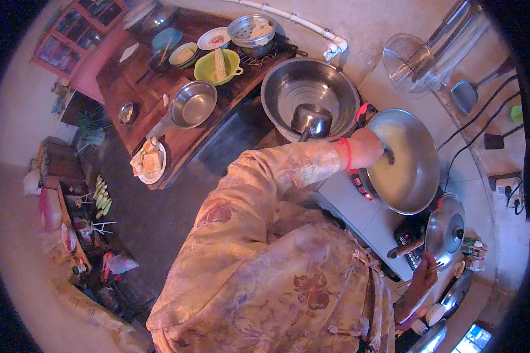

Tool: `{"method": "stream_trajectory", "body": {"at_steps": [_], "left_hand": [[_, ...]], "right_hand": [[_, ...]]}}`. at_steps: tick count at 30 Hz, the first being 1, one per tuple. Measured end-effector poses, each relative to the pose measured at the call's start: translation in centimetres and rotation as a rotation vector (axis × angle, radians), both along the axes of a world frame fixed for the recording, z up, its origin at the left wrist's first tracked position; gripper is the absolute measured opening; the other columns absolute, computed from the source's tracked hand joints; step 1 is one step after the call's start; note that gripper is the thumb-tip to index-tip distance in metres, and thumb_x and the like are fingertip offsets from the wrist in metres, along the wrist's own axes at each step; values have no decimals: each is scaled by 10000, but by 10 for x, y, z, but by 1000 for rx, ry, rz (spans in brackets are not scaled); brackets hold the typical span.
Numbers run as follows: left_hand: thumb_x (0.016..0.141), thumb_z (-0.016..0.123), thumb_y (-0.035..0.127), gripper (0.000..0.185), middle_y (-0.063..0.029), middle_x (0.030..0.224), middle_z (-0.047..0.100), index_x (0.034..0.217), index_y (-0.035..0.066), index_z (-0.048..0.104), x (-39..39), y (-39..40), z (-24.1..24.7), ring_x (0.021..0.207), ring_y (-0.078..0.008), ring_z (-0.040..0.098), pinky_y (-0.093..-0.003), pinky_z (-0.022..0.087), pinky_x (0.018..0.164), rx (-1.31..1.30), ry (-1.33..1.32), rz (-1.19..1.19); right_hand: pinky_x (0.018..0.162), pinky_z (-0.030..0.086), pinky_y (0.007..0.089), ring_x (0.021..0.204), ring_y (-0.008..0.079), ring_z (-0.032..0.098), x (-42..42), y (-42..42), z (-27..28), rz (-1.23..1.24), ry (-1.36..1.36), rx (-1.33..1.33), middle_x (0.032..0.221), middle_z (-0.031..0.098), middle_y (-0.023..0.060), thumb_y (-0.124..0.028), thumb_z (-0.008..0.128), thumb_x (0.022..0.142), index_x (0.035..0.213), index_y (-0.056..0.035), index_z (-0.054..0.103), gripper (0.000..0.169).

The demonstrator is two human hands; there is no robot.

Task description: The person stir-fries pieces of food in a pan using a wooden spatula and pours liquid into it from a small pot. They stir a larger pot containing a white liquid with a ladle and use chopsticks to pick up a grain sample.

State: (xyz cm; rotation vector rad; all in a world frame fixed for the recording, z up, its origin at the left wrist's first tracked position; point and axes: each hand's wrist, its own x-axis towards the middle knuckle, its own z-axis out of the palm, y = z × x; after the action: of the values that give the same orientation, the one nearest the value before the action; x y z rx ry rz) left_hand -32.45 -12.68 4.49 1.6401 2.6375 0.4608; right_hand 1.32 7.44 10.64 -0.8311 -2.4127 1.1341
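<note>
My left hand (366, 146), with a red band at the wrist, grips a utensil (389, 156) whose dark curved end dips into a pale yellow liquid. The liquid lies in a wide metal wok (425, 176), its far side tilted up; the utensil's handle is hidden by the fingers. My right hand (424, 274) is low at the right, beside a brown wooden handle (404, 250) and below a metal lid (450, 216) with a black knob. Thin pale sticks show near its fingers; whether it holds them is unclear.
Beside the wok stands a large steel basin (287, 106) with a ladle (311, 119) in it. A control panel with red lights (361, 187) is under the wok's edge. The wooden table (150, 92) bears a green colander (203, 69), a metal bowl (193, 104) and a cleaver (159, 128).
</note>
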Motion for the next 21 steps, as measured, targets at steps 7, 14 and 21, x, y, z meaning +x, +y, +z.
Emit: {"method": "stream_trajectory", "body": {"at_steps": [7,14,21], "left_hand": [[723,557,112,172,-148,781,658,805,31,684,-3,40,-16,749,-295,655,-412,522,630,-113,-27,84],[724,553,99,184,-164,819,657,830,9,674,-3,73,-39,801,-323,651,-419,520,677,-141,-151,150],[676,556,94,181,-179,760,642,790,1,661,-9,77,-30,738,-285,641,-414,505,636,-365,-370,-89]], "right_hand": [[624,368,212,749,80,461,3,6,-8,-9,26,-61,943,582,17,-85,505,884,1022,-34,619,186],[707,402,232,801,102,498,20,9,-13,-83,52,-46,962,588,44,-55,493,881,1020,-28,616,187],[508,239,167,586,-1,336,21,-3,-4,-147,104,-122,817,573,-49,-89,508,889,1039,-44,605,185]]}}
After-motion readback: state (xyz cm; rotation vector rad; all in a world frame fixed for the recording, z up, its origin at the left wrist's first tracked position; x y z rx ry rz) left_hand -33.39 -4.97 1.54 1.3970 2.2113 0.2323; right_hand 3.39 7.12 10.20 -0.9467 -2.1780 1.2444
